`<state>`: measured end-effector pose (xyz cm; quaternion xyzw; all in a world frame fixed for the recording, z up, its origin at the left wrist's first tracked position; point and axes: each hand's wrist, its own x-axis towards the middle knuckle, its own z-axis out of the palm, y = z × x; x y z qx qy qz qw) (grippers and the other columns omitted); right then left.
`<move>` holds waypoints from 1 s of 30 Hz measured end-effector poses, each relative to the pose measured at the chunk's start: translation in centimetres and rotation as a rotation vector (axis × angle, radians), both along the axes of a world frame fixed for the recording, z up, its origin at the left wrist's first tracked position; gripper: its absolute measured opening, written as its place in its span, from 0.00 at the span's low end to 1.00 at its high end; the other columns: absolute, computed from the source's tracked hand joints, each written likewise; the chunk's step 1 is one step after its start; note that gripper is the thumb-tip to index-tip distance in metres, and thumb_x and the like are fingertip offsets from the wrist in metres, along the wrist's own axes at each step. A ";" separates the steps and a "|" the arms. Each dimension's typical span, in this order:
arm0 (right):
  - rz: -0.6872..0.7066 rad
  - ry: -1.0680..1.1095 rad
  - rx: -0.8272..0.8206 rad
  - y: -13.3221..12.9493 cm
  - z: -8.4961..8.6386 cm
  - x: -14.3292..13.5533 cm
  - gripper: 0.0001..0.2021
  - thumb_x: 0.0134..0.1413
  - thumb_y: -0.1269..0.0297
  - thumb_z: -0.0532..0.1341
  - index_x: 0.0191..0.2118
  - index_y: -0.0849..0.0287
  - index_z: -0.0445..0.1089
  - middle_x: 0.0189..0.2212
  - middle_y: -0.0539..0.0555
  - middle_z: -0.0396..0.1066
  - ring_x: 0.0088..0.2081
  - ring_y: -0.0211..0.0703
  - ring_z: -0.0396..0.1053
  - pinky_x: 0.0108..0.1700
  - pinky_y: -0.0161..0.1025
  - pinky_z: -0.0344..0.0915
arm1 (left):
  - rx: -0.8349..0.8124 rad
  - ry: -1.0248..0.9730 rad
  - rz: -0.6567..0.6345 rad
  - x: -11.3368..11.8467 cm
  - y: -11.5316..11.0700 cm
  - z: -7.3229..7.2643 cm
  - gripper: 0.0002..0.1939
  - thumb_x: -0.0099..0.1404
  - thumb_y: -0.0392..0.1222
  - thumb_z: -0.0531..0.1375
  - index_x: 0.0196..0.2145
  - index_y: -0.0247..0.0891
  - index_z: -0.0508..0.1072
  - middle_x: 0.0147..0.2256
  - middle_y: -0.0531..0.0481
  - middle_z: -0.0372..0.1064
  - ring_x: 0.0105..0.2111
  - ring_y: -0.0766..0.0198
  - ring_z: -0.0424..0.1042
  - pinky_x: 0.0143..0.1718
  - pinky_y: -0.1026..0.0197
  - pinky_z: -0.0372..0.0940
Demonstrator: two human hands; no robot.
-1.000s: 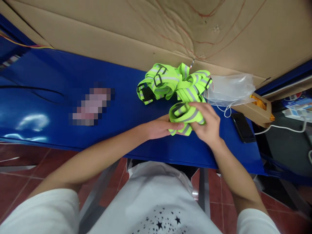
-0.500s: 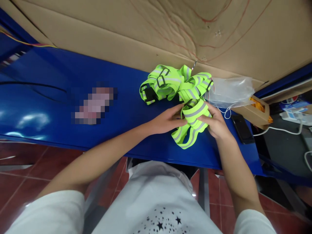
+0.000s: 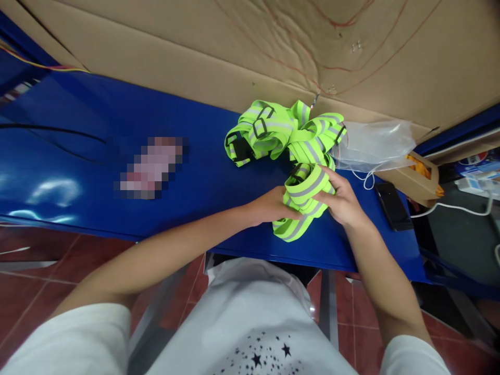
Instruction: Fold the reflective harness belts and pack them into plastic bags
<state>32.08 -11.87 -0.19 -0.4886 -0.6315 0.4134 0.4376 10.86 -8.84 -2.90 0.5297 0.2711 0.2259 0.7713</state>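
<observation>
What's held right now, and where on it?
Rolled yellow-green strap: left hand grips its left side, right hand its right side.

A workshop-like workspace, its exact kind unclear
Cardboard sheeting with loose red wires stands beyond the grip, above a blue tabletop; red floor tiles show below, to the left.

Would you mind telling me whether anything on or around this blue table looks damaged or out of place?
The cardboard behind the table looks creased rather than flat, and the strap pile is jumbled, its loops overlapping untidily. No spill is visible.
</observation>
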 end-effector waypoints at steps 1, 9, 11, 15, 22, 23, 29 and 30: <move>0.002 -0.019 0.016 -0.1 0.2 0.0 0.29 0.52 0.52 0.75 0.60 0.48 0.74 0.57 0.52 0.77 0.59 0.56 0.74 0.63 0.54 0.69 | 0.006 0.009 -0.014 -0.1 0.1 -0.1 0.30 0.49 0.36 0.75 0.52 0.36 0.80 0.52 0.40 0.79 0.55 0.44 0.76 0.59 0.45 0.68; -0.058 -0.395 0.323 -0.9 1.8 -1.5 0.23 0.60 0.61 0.66 0.61 0.50 0.74 0.55 0.53 0.78 0.55 0.54 0.77 0.58 0.49 0.72 | -0.055 -0.048 0.078 0.0 0.0 0.6 0.29 0.48 0.31 0.74 0.51 0.37 0.79 0.50 0.43 0.79 0.52 0.48 0.76 0.60 0.44 0.66; -0.079 -0.481 0.406 -1.1 1.8 -1.9 0.23 0.61 0.65 0.63 0.61 0.49 0.73 0.55 0.53 0.77 0.54 0.54 0.77 0.58 0.48 0.72 | -0.143 -0.149 0.050 0.3 -0.1 0.9 0.32 0.46 0.32 0.77 0.50 0.37 0.79 0.48 0.44 0.79 0.50 0.51 0.76 0.59 0.46 0.67; -0.115 -0.563 0.529 -1.0 1.5 -1.9 0.24 0.61 0.69 0.61 0.62 0.50 0.72 0.55 0.53 0.77 0.56 0.53 0.75 0.59 0.48 0.71 | -0.343 -0.374 -0.104 0.5 -0.3 1.1 0.29 0.45 0.37 0.80 0.46 0.38 0.80 0.45 0.45 0.79 0.47 0.57 0.77 0.56 0.51 0.68; -0.119 -0.609 0.540 -0.5 0.8 -1.2 0.24 0.61 0.68 0.59 0.62 0.49 0.71 0.56 0.53 0.76 0.56 0.54 0.75 0.59 0.49 0.71 | -0.405 -0.412 -0.092 0.5 -0.6 0.6 0.24 0.51 0.39 0.79 0.46 0.40 0.80 0.45 0.49 0.78 0.46 0.60 0.76 0.57 0.51 0.67; -0.115 -0.628 0.575 -0.6 0.6 -1.3 0.25 0.61 0.69 0.58 0.63 0.49 0.70 0.57 0.53 0.76 0.56 0.54 0.75 0.60 0.50 0.71 | -0.401 -0.417 -0.089 0.5 -0.6 0.5 0.24 0.52 0.40 0.79 0.46 0.40 0.80 0.44 0.49 0.78 0.46 0.60 0.77 0.56 0.52 0.67; -0.132 -0.782 0.775 -1.6 0.2 -3.1 0.28 0.65 0.73 0.56 0.67 0.42 0.65 0.59 0.54 0.74 0.62 0.55 0.71 0.64 0.56 0.68 | -0.362 -0.479 -0.039 0.0 0.0 1.1 0.28 0.48 0.51 0.80 0.44 0.43 0.79 0.44 0.50 0.79 0.51 0.55 0.76 0.51 0.56 0.68; -0.116 -0.792 0.765 -1.8 0.4 -3.5 0.29 0.66 0.72 0.57 0.68 0.40 0.64 0.62 0.53 0.72 0.65 0.56 0.68 0.67 0.59 0.65 | -0.352 -0.483 0.000 -0.3 0.1 1.4 0.28 0.47 0.54 0.79 0.44 0.44 0.79 0.45 0.50 0.79 0.54 0.54 0.75 0.52 0.56 0.69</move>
